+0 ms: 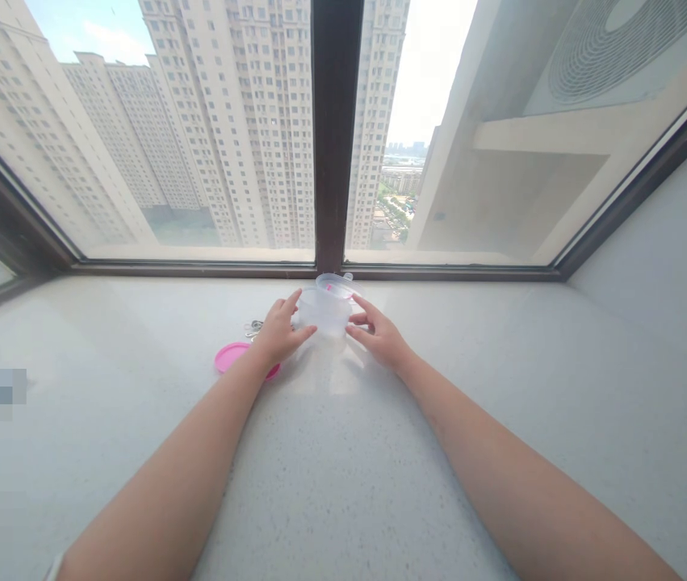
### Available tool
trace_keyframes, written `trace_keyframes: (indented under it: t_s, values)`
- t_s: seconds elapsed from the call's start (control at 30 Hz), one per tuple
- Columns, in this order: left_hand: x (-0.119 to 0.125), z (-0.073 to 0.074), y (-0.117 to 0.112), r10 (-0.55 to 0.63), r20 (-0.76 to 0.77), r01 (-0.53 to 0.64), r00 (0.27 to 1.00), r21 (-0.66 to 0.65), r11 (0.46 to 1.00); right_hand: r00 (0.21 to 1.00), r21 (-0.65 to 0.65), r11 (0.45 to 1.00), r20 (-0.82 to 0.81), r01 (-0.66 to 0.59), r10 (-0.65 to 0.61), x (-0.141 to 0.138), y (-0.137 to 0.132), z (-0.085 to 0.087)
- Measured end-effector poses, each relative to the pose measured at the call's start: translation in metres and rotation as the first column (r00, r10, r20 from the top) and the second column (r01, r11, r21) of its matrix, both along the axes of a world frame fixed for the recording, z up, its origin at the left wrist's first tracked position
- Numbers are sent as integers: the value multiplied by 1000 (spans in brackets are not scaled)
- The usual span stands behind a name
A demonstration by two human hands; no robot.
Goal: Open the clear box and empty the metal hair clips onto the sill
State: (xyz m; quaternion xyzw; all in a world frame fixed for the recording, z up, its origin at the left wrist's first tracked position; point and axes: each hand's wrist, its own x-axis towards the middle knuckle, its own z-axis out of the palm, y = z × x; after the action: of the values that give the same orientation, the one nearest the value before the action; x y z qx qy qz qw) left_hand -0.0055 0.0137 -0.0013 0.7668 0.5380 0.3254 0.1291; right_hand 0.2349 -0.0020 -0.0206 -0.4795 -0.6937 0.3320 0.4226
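A clear plastic container (324,313) stands on the white stone windowsill (331,468), close to the window. My left hand (279,331) grips its left side, thumb and fingers curled against the wall. My right hand (379,335) presses its right side with the fingers bent around it. Just behind it sits a second clear container (334,282) with something pink inside. A pink round lid (232,357) lies flat on the sill, partly under my left wrist.
A small metal object (253,328), perhaps keys, lies left of the containers. The dark window frame (332,137) rises straight behind them. A white wall (670,242) closes the sill on the right.
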Motion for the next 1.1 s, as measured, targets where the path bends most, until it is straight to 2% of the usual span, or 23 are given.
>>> trace_keyframes:
  t_s: [0.2, 0.33, 0.47, 0.63, 0.77, 0.87, 0.93, 1.1]
  values:
    - [-1, 4, -1, 30, 13, -31, 999, 120, 992, 997, 30, 998, -56, 48, -47, -3, 2, 1]
    - [-1, 3, -2, 11, 67, -15, 998, 59, 998, 993, 48, 997, -102, 63, -58, -3, 3, 3]
    - [0, 5, -4, -13, 136, 8, 991, 38, 999, 992, 103, 994, -124, 27, -14, -2, 1, 5]
    - [2, 10, -6, 26, 85, -32, 996, 73, 997, 984, 171, 984, -176, 52, -22, -2, -5, 10]
    - [2, 8, -5, 14, 79, -22, 997, 100, 995, 999, 239, 971, -44, 24, -14, -2, -13, 18]
    - [1, 5, -5, 49, 134, -63, 990, 99, 993, 998, 246, 969, 57, -32, 18, -2, -14, 21]
    - [0, 4, -5, 55, 136, -70, 989, 109, 992, 997, 236, 970, 66, -53, 38, -2, -13, 20]
    - [-3, 6, -3, 11, -11, -9, 1000, 191, 981, 990, 133, 981, 35, -142, 138, -2, -12, 13]
